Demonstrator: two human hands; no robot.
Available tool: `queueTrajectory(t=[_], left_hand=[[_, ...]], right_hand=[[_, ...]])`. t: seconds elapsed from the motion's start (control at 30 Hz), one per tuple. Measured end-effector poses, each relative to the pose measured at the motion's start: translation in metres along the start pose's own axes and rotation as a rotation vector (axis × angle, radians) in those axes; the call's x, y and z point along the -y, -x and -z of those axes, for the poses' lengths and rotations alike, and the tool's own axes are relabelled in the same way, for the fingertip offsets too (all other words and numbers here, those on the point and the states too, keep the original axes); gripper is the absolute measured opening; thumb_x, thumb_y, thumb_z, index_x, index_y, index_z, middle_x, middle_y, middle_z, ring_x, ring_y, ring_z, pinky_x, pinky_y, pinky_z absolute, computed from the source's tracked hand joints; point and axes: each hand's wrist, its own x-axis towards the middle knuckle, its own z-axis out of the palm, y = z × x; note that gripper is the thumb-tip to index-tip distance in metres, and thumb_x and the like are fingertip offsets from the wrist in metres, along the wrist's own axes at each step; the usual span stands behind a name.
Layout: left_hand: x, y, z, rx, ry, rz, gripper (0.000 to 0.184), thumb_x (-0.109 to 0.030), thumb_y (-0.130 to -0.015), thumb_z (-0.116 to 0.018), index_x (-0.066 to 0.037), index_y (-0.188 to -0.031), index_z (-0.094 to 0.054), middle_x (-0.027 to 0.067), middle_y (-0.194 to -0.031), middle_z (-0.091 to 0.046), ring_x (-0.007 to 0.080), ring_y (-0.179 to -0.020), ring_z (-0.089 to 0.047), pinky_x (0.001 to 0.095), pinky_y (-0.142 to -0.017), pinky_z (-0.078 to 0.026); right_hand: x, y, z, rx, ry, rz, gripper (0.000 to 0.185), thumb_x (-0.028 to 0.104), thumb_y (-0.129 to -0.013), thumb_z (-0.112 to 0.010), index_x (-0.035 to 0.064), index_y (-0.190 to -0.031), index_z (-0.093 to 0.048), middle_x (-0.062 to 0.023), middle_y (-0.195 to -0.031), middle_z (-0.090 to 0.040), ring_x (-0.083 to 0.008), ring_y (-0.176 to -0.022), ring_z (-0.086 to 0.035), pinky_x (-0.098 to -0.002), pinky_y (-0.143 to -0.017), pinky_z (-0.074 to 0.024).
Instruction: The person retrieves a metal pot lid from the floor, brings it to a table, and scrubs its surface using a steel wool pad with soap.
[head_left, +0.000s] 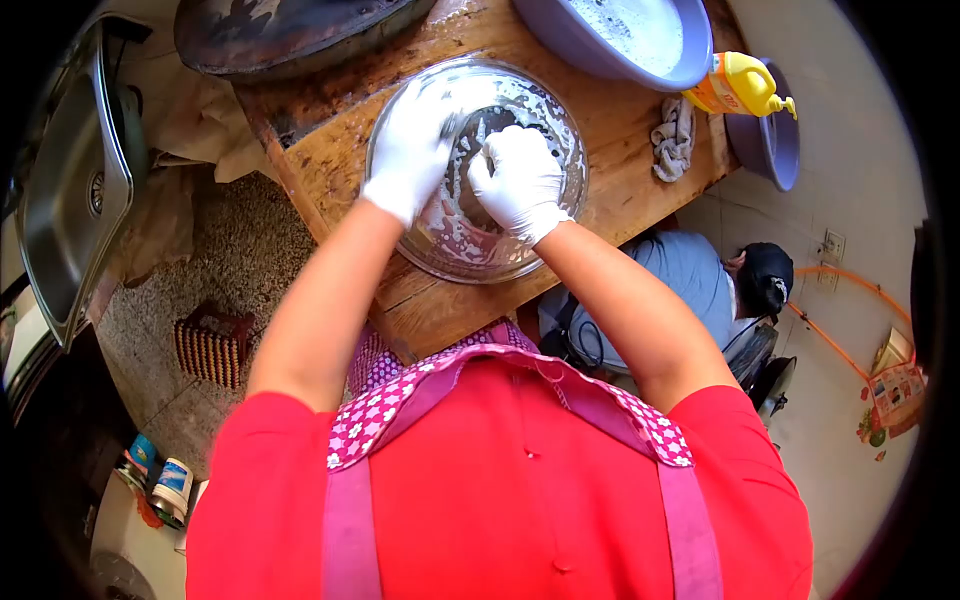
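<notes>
A round, shiny pan or lid (462,262), streaked with white suds, rests on the wooden table before me. My left hand (412,150), in a white glove, is over its left side and smeared by motion, so its fingers and anything in them cannot be made out. My right hand (520,182), also gloved in white, is closed in a fist above the middle-right of the round piece. What that fist grips, if anything, is hidden beneath it.
On the wooden table (620,140) are a large dark pan (290,40), a purple basin (690,50) of suds and a crumpled cloth (673,140). A yellow pump bottle (740,85) and another purple basin (785,135) are right. A person (660,280) crouches below; a sink (75,190) is left.
</notes>
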Motion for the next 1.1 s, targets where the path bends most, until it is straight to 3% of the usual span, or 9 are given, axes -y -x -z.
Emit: queueTrajectory(t=[0.17,0.27,0.37,0.43,0.53,0.7,0.9,0.97,1.1], left_hand=[[-0.029,0.102,0.024,0.062,0.025,0.158,0.042,0.003,-0.078,-0.063,-0.011,-0.117,-0.065,0.0172,-0.131,-0.057,0.0436,-0.126,-0.047,0.0453,-0.102,-0.044],[-0.017,0.034,0.015,0.008,0.036,-0.007,0.030,-0.004,-0.083,-0.062,-0.008,-0.112,-0.065,0.0197,-0.132,-0.056,0.0419,-0.125,-0.048,0.0439,-0.107,-0.038],[0.022,-0.055,-0.023,0.081,-0.007,-0.201,0.020,-0.015,-0.088,-0.058,-0.006,-0.104,-0.066,0.0176,-0.116,-0.062,0.0359,-0.111,-0.056,0.0406,-0.100,-0.043],[0.006,-0.076,-0.011,0.338,-0.050,-0.006,0.020,-0.017,-0.090,-0.058,-0.007,-0.104,-0.067,0.0163,-0.121,-0.061,0.0366,-0.113,-0.055,0.0410,-0.100,-0.043],[0.012,-0.018,-0.003,0.047,0.066,-0.125,0.027,-0.017,-0.089,-0.061,-0.004,-0.112,-0.065,0.0185,-0.128,-0.058,0.0401,-0.118,-0.052,0.0437,-0.104,-0.040],[-0.039,0.120,0.034,0.180,0.084,0.189,0.049,0.009,-0.076,-0.064,-0.009,-0.122,-0.063,0.0194,-0.134,-0.054,0.0433,-0.131,-0.043,0.0444,-0.109,-0.036],[-0.001,-0.016,-0.004,0.076,-0.014,-0.104,0.037,-0.008,-0.083,-0.062,-0.009,-0.120,-0.063,0.0186,-0.132,-0.055,0.0390,-0.125,-0.048,0.0426,-0.105,-0.040],[0.001,-0.074,-0.014,0.382,-0.055,0.017,0.035,-0.012,-0.084,-0.061,-0.007,-0.119,-0.063,0.0186,-0.129,-0.057,0.0389,-0.123,-0.048,0.0432,-0.105,-0.040],[-0.014,-0.012,-0.010,-0.006,-0.062,-0.102,0.030,-0.011,-0.082,-0.060,-0.009,-0.112,-0.065,0.0152,-0.124,-0.060,0.0389,-0.120,-0.051,0.0452,-0.103,-0.040]], right_hand=[[0.002,-0.004,0.003,0.071,0.031,-0.029,0.016,0.024,-0.076,-0.062,0.0075,-0.074,-0.063,-0.0133,-0.080,-0.058,-0.0323,-0.080,-0.057,-0.0430,-0.070,-0.0501],[0.000,-0.002,0.002,0.048,0.032,-0.005,0.017,0.024,-0.076,-0.062,0.0073,-0.073,-0.063,-0.0135,-0.080,-0.059,-0.0324,-0.080,-0.057,-0.0431,-0.070,-0.0500],[0.001,-0.002,0.002,0.039,0.043,-0.002,0.016,0.023,-0.076,-0.061,0.0077,-0.073,-0.063,-0.0136,-0.079,-0.059,-0.0324,-0.080,-0.057,-0.0433,-0.070,-0.0498],[0.000,-0.005,0.004,0.024,0.051,-0.003,0.016,0.023,-0.076,-0.061,0.0079,-0.073,-0.063,-0.0136,-0.079,-0.059,-0.0325,-0.080,-0.057,-0.0435,-0.070,-0.0497],[0.001,-0.001,0.004,0.041,0.034,-0.016,0.015,0.023,-0.076,-0.061,0.0082,-0.073,-0.063,-0.0134,-0.078,-0.059,-0.0326,-0.079,-0.057,-0.0436,-0.070,-0.0495],[0.000,-0.003,0.001,0.014,-0.006,-0.012,0.016,0.023,-0.075,-0.062,0.0078,-0.070,-0.062,-0.0134,-0.077,-0.058,-0.0323,-0.077,-0.056,-0.0432,-0.068,-0.0493],[-0.003,-0.002,0.001,-0.006,-0.004,0.056,0.017,0.024,-0.075,-0.062,0.0074,-0.070,-0.062,-0.0131,-0.076,-0.057,-0.0316,-0.077,-0.056,-0.0436,-0.067,-0.0490],[-0.004,-0.004,0.001,0.014,0.001,0.045,0.017,0.024,-0.075,-0.062,0.0077,-0.070,-0.062,-0.0133,-0.075,-0.057,-0.0317,-0.077,-0.056,-0.0437,-0.067,-0.0487],[-0.006,-0.005,0.004,0.037,-0.028,0.068,0.017,0.024,-0.074,-0.063,0.0081,-0.069,-0.062,-0.0135,-0.076,-0.058,-0.0319,-0.076,-0.057,-0.0434,-0.068,-0.0489]])
